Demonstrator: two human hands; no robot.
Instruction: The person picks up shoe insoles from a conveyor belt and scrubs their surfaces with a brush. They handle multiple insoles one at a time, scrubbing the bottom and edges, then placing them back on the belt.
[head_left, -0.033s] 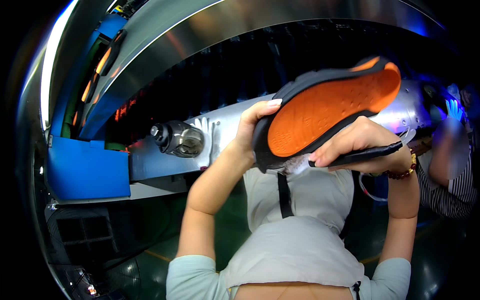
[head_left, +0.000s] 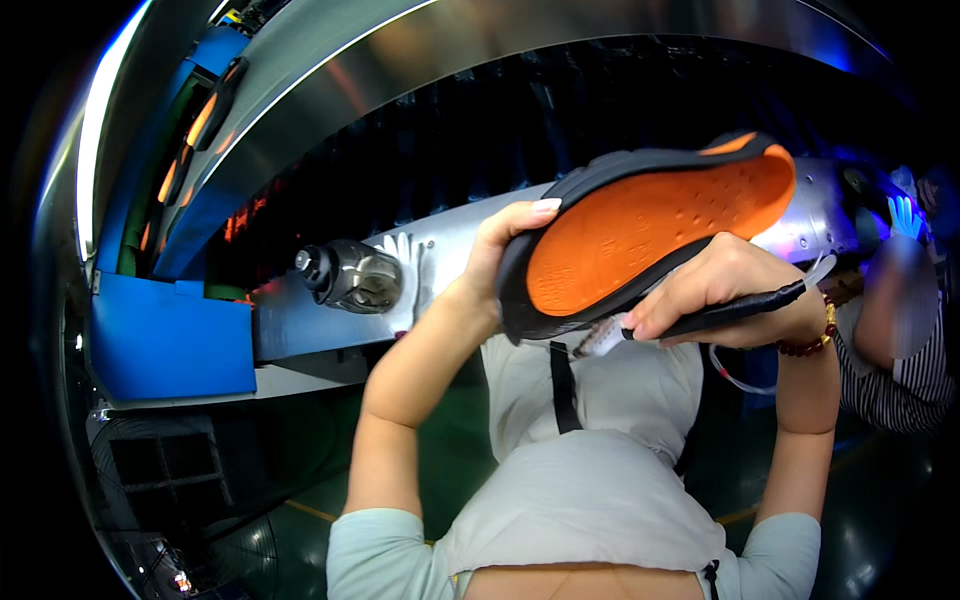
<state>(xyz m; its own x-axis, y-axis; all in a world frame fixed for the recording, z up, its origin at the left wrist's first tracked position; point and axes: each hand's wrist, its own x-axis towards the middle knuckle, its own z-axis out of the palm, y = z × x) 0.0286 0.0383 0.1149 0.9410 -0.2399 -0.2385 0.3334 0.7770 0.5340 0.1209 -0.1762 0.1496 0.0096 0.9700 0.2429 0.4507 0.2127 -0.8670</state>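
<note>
A shoe sole (head_left: 630, 240), orange inside with a black rim, is held up tilted in front of me. My left hand (head_left: 500, 240) grips its wide end at the left, thumb on the rim, other fingers hidden behind. My right hand (head_left: 725, 285) is closed around a brush (head_left: 725, 316) with a black-wrapped handle and a clear tube at its rear end. The pale brush head is at the sole's lower edge, near the wide end; whether it touches I cannot tell. A beaded bracelet (head_left: 803, 348) circles my right wrist.
A metal ledge (head_left: 300, 335) runs behind my hands, bearing a dark clear bottle (head_left: 360, 278) and a white glove (head_left: 409, 270). More orange-and-black soles (head_left: 205, 122) lie at the far left above a blue panel (head_left: 170, 335). Another person in striped clothing (head_left: 915, 385) is at the right.
The sole has shifted slightly left, its narrow end dipping a little. The brush head, blurred before, now shows more sharply, slightly lower at the sole's edge. Both hands keep their holds.
</note>
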